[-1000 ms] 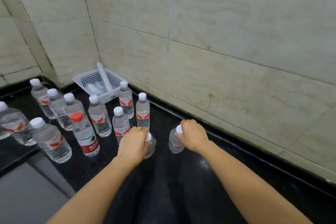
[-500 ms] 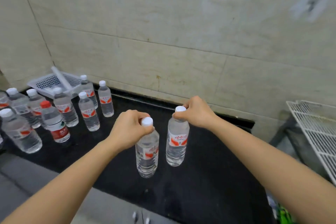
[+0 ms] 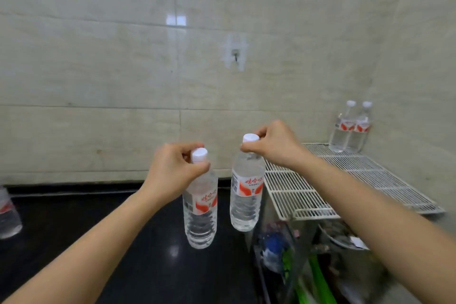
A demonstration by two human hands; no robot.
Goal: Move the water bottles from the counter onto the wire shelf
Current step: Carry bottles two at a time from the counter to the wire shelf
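My left hand [image 3: 172, 170] grips the neck of a clear water bottle [image 3: 200, 215] with a white cap and red label, hanging above the black counter [image 3: 98, 242]. My right hand [image 3: 274, 144] pinches the neck of a second, like bottle [image 3: 246, 195], held upright just left of the white wire shelf [image 3: 345, 180]. Two more bottles [image 3: 351, 128] stand at the shelf's far corner against the wall. One bottle [image 3: 7, 215] shows at the left edge on the counter.
A tiled wall runs behind the counter and shelf, with a stick-on hook [image 3: 235, 55] on it. Under the shelf lies clutter: a blue thing [image 3: 272, 247], green items [image 3: 318, 279] and a bowl-like dish [image 3: 340, 234].
Both hands have carried their bottles up and to the right, off the counter, toward the shelf. The view has swung right, so the group of bottles and the basket are out of sight.
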